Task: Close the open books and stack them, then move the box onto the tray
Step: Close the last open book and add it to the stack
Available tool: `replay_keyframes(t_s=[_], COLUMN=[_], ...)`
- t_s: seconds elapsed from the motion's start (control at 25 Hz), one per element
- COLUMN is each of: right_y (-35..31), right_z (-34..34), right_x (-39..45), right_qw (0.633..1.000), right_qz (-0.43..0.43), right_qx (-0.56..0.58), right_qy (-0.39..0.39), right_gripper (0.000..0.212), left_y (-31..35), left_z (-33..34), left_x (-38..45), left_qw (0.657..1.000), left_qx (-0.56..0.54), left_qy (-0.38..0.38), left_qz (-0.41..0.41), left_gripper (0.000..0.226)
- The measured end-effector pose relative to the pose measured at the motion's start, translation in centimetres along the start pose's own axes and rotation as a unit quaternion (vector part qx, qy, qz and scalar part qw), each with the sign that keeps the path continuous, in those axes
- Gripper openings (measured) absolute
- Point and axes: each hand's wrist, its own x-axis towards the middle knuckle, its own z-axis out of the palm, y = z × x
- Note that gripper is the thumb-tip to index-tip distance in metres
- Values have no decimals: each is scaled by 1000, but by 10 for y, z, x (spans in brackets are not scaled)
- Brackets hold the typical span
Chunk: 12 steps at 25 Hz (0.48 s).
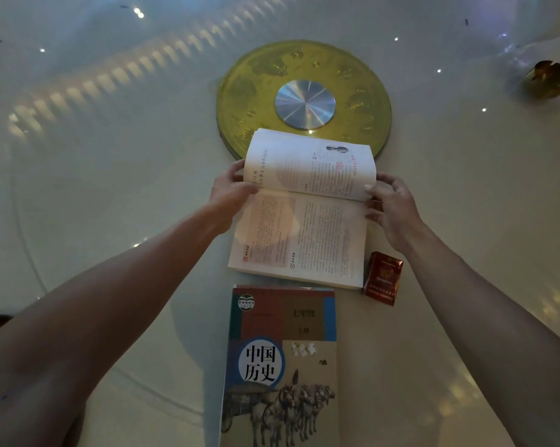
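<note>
An open book (301,233) lies in the middle of the table, its far half lifted and folding toward me. My left hand (230,191) grips the far half's left edge. My right hand (390,204) holds its right edge, fingers curled around the pages. A closed history textbook (281,366) with a horse-and-chariot cover lies flat nearer to me. A small red box (382,278) stands just right of the open book's near corner. The round gold tray (239,91), with a silver disc at its centre, sits beyond the open book, partly hidden by the raised pages.
The glossy white table (110,188) reflects ceiling lights. A small gold ornament (548,79) sits at the far right. A dark edge shows at the left border.
</note>
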Motion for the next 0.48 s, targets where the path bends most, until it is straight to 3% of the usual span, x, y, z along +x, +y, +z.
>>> replay_keyframes(t_s=[0.12,0.16,0.24,0.36,0.48], right_y=[5,6,12,17,16], right_z=[-10,-12,-13,-13,-15], right_x=[-2,-3,-8,-17,-26], right_qw=[996,994,993,994,998], right_qz=[31,48,66,54,36], right_qx=[81,96,103,90,37], right_qy=[8,8,1,-9,-35], right_gripper=[6,15,30,21,24], left_y=[-8,-9,-11,-14,-22], left_z=[-12,-15,-20,-24,-27], left_x=[-1,-1,-2,-4,-13], left_qw=[996,992,987,988,991], left_qx=[-82,-110,-138,-128,-110], left_qy=[15,22,24,25,2], left_qz=[-32,-51,-77,-87,-72], left_gripper=[30,20,26,41,32])
